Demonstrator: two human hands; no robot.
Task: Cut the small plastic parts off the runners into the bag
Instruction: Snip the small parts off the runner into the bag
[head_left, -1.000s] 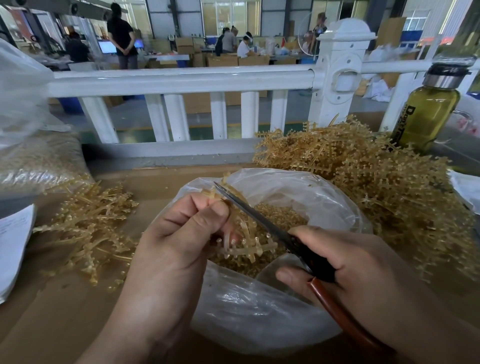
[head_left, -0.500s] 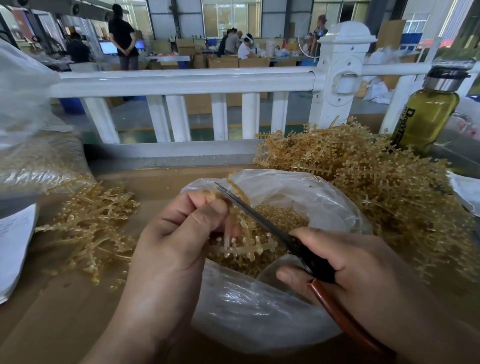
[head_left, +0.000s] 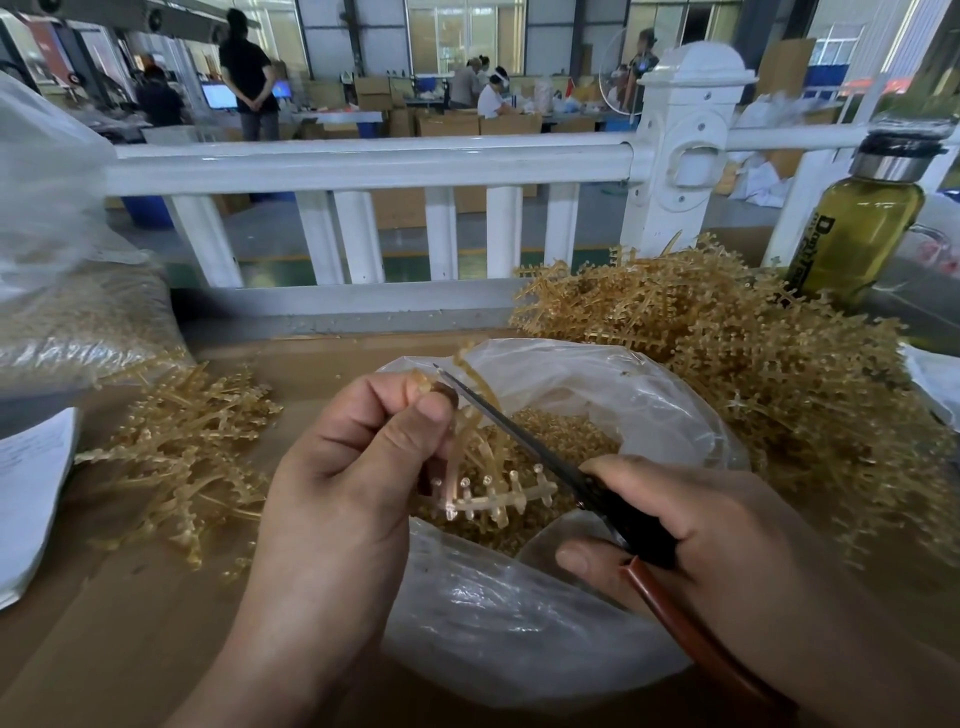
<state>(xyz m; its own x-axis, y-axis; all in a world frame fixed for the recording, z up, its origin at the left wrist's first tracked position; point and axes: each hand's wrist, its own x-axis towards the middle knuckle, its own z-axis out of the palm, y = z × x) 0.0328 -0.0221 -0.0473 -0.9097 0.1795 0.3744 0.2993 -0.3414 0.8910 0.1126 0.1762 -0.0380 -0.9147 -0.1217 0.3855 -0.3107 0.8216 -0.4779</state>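
Mid-trim: parts being snipped from a runner above the bag.
The left hand (head_left: 353, 478) pinches a runner (head_left: 498, 501) by its top over the open bag (head_left: 623, 384), where cut parts lie. The right hand (head_left: 727, 535) wraps round the scissors (head_left: 519, 428), blades nearly together. Next, I judge, they must open onto the remaining stubs.

Left hand (head_left: 337, 483) and right hand (head_left: 727, 540) are bare (forearms (head_left: 291, 654) too).
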